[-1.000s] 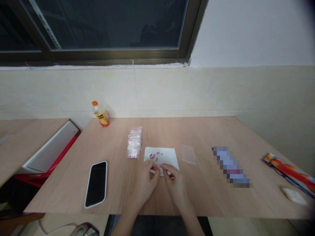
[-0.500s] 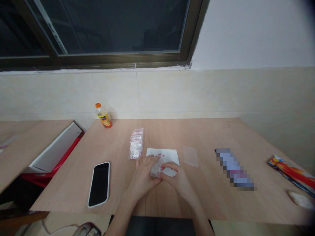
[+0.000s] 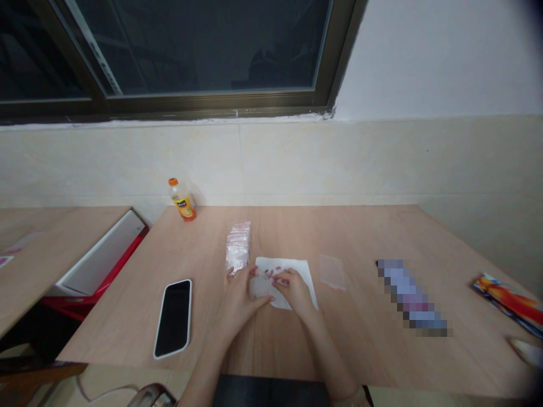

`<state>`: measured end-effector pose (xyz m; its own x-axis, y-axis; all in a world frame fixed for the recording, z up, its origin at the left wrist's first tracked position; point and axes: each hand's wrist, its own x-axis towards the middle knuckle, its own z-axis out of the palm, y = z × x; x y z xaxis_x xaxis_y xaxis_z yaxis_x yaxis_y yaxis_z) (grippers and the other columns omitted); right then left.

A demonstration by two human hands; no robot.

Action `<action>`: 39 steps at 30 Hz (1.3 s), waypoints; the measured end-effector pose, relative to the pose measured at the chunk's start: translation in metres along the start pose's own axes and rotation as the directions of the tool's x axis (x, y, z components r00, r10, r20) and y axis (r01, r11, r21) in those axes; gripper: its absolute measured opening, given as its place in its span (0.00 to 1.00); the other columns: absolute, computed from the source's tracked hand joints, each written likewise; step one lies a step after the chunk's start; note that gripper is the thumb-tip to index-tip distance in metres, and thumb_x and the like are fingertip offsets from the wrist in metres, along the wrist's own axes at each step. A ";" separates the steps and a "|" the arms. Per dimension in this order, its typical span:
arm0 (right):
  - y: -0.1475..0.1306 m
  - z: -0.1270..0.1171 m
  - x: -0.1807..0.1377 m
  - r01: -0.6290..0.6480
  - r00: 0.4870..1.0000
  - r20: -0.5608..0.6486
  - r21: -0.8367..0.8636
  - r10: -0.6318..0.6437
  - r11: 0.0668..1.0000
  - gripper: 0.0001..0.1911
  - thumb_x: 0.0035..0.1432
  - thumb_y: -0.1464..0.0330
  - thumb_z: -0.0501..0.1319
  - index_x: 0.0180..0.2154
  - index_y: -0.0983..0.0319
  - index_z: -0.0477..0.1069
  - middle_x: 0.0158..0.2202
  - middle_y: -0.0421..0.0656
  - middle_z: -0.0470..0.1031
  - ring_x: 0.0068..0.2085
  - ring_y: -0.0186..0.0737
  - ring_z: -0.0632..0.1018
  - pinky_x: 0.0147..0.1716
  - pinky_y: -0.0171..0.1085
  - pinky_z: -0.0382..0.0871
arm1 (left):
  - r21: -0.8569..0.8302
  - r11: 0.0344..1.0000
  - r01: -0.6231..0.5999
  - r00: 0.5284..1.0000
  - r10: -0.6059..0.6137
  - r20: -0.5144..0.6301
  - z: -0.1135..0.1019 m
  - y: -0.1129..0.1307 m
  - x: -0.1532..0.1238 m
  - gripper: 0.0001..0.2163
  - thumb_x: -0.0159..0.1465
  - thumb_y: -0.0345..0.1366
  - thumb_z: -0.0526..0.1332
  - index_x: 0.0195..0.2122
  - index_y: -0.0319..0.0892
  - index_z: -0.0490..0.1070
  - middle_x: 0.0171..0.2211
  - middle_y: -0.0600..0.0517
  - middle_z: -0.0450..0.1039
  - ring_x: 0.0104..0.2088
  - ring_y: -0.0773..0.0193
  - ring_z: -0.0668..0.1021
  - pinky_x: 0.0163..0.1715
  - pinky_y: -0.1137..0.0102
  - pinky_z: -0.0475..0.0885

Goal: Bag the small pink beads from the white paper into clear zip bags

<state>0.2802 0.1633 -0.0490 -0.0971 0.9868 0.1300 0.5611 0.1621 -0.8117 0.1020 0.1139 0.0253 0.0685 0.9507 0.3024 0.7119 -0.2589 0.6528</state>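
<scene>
A small clear plastic bag (image 3: 259,288) is held over a white sheet of paper (image 3: 303,277). My left hand (image 3: 238,299) grips it from the left, fingers at its upper edge and thumb near its lower right corner. My right hand (image 3: 298,293) is closed in a pinch at the bag's upper right edge; the bag's rim or something small may be between the fingertips. Several small red pieces (image 3: 278,268) lie on the paper just beyond the hands. Behind my left hand lies an overlapping row of clear bags (image 3: 238,246) with red edges.
A flat clear bag (image 3: 332,272) lies right of the paper. A phone (image 3: 173,318) is at the left, with an orange-capped bottle (image 3: 184,206) farther back. To the right are a blurred-out item (image 3: 411,294) and a colourful packet (image 3: 509,305).
My right hand has moved from the bag's right side up to its upper edge. My left hand has spread, thumb now lower on the bag. The view has shifted slightly.
</scene>
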 end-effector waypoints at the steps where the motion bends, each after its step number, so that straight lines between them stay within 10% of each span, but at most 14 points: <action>1: 0.001 0.003 0.000 0.010 1.000 -0.003 -0.030 -0.010 0.999 0.06 0.49 0.68 0.62 0.30 0.56 0.79 0.34 0.44 0.75 0.36 0.43 0.75 0.36 0.40 0.69 | 0.002 1.000 0.005 1.000 -0.005 0.000 -0.001 0.001 0.000 0.31 0.45 0.40 0.72 0.51 0.45 0.64 0.45 0.48 0.75 0.48 0.50 0.74 0.54 0.52 0.56; 10: -0.016 -0.008 -0.003 0.127 0.963 -0.258 0.190 -0.076 0.974 0.09 0.52 0.61 0.63 0.29 0.58 0.76 0.31 0.43 0.72 0.35 0.40 0.73 0.31 0.37 0.67 | 0.066 0.998 -0.018 1.000 0.017 0.009 0.014 -0.010 0.000 0.29 0.46 0.45 0.71 0.49 0.44 0.69 0.47 0.45 0.74 0.51 0.47 0.73 0.54 0.49 0.57; 16: -0.050 -0.026 -0.008 0.226 0.964 -0.196 0.257 -0.179 0.939 0.08 0.52 0.60 0.64 0.32 0.56 0.78 0.36 0.43 0.72 0.40 0.41 0.74 0.37 0.38 0.69 | 0.021 0.999 -0.026 0.999 0.025 0.047 0.023 -0.005 0.002 0.29 0.48 0.43 0.71 0.50 0.44 0.66 0.50 0.44 0.73 0.52 0.49 0.72 0.54 0.50 0.57; 28: 0.012 0.003 -0.001 0.088 0.992 -0.093 0.033 -0.084 0.996 0.07 0.51 0.71 0.61 0.31 0.57 0.77 0.33 0.43 0.72 0.37 0.42 0.74 0.39 0.41 0.70 | -0.020 1.000 0.017 1.000 -0.017 0.016 0.025 -0.015 0.000 0.36 0.49 0.37 0.70 0.58 0.44 0.58 0.53 0.43 0.70 0.54 0.51 0.71 0.55 0.51 0.57; 39: -0.011 -0.009 -0.001 0.139 0.960 -0.266 0.186 -0.086 0.973 0.07 0.54 0.63 0.62 0.30 0.59 0.75 0.30 0.42 0.71 0.33 0.39 0.73 0.31 0.37 0.67 | -0.006 1.000 -0.031 0.997 0.031 0.069 0.019 -0.006 0.004 0.25 0.51 0.44 0.68 0.49 0.45 0.69 0.49 0.45 0.73 0.52 0.50 0.72 0.53 0.52 0.59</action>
<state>0.2814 0.1610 -0.0349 0.0770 0.9351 0.3459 0.3790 0.2934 -0.8776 0.1111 0.1223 0.0091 0.1387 0.9518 0.2736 0.7050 -0.2889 0.6477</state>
